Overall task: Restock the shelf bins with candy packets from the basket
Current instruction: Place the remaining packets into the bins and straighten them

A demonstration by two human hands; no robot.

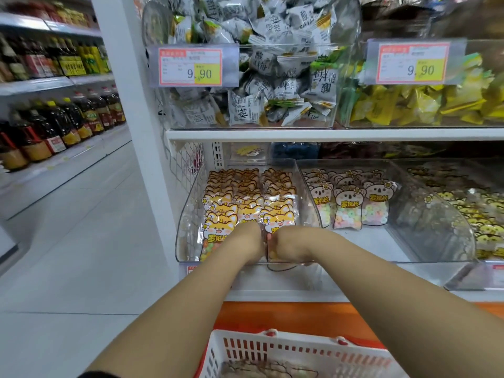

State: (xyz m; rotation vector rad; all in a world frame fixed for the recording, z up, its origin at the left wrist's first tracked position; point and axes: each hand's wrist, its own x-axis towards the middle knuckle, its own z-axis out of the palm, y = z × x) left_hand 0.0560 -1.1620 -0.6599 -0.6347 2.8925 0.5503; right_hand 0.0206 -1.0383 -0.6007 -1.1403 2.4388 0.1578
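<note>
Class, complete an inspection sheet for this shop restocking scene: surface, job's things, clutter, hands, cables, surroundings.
Surface: white shelf board carrying clear bins side by side.
Job's things: clear plastic bin holds rows of orange fox-print candy packets; white slotted plastic basket sits below, nearest the camera, contents blurred.
Clutter: nothing seen.
Hands: left hand and right hand reach into the front of the fox bin, side by side; fingers hidden among packets.
Cables: thin dark cord under the right hand; what it is cannot be told.
Surroundings: koala-print packets in the next bin; price tags reading 9.90 above; dark bottles across the aisle.
</note>
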